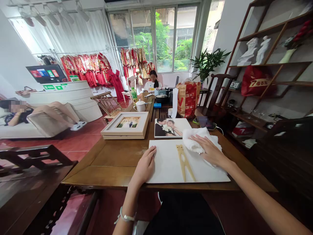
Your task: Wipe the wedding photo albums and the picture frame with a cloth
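A flat white board (166, 169) lies at the table's near edge. My left hand (144, 164) is at its left edge, fingers together and curled over the rim. On the board's upper right is a bunched white cloth (193, 132). My right hand (207, 150) presses down on this cloth and holds it, fingers reaching across it and thumb near its lower edge. Between my hands lies a pale yellow, two-legged tool (182, 160) with a forked shape, its kind unclear. Just beyond the board sits a photo panel (168, 128) of a couple.
Stacked light picture frames (125, 125) stand at the left on the wooden table (110, 163). Farther back are a white teapot (140, 105), a red and tan paper bag (187, 99) and a phone (205, 122) with a cable. Another person (153, 85) sits at the far end.
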The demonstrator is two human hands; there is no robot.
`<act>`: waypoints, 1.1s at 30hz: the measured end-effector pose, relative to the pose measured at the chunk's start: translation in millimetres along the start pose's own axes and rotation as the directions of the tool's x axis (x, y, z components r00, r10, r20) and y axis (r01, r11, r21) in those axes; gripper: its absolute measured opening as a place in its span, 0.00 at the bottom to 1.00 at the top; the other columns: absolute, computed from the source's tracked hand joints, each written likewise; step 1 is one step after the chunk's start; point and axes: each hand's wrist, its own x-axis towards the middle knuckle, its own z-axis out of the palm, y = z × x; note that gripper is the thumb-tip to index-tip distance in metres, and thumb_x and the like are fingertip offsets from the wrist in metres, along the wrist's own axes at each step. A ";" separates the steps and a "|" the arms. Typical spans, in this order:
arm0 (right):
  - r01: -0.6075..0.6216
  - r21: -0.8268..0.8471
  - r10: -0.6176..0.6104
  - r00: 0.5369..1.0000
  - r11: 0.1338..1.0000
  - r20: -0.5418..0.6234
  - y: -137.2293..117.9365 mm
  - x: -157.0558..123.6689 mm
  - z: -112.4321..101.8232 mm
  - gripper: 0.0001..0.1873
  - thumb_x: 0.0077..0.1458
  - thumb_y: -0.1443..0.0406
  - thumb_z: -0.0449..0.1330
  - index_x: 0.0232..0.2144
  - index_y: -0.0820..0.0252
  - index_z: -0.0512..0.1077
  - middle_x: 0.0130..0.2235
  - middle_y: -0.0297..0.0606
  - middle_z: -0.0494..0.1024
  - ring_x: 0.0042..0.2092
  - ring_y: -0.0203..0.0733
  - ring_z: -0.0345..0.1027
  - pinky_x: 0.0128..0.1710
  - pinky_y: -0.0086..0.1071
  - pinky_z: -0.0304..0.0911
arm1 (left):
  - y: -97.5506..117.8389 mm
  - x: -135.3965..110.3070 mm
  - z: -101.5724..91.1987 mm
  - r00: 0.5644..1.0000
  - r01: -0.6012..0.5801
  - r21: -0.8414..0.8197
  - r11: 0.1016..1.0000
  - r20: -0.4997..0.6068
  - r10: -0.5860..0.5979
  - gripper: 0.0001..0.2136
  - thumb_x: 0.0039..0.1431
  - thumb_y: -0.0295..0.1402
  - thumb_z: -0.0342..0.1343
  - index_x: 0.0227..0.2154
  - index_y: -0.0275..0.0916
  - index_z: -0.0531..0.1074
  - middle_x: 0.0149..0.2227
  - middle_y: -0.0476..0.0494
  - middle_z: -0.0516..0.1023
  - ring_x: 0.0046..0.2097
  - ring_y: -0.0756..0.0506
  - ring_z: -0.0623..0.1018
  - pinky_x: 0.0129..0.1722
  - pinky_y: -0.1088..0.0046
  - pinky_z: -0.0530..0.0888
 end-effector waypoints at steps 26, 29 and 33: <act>0.071 -0.030 -0.067 0.988 0.997 0.136 -18.2 16.4 0.4 0.41 0.45 0.72 0.48 0.63 0.54 0.48 0.66 0.34 0.48 0.66 0.44 0.35 0.63 0.50 0.37 | -0.4 -1.3 0.9 1.000 0.001 -0.005 1.000 0.000 -0.001 0.20 0.62 0.27 0.39 0.54 0.37 0.65 0.61 0.41 0.62 0.63 0.45 0.60 0.63 0.61 0.57; 0.079 -0.038 -0.074 0.989 0.996 0.126 -29.1 7.7 2.6 0.43 0.44 0.73 0.48 0.64 0.54 0.47 0.66 0.34 0.48 0.66 0.44 0.33 0.63 0.50 0.35 | 1.1 -1.4 0.4 1.000 0.008 -0.011 1.000 0.000 -0.008 0.19 0.62 0.27 0.39 0.54 0.37 0.66 0.61 0.41 0.62 0.63 0.45 0.61 0.63 0.61 0.57; 0.135 -0.027 -0.131 0.985 0.991 0.111 -49.1 -34.9 0.3 0.48 0.40 0.76 0.47 0.64 0.50 0.42 0.67 0.29 0.44 0.66 0.42 0.29 0.64 0.50 0.33 | 2.6 -1.2 -0.2 1.000 0.015 -0.001 1.000 0.010 -0.015 0.20 0.61 0.27 0.39 0.54 0.35 0.65 0.61 0.40 0.62 0.63 0.45 0.60 0.63 0.62 0.57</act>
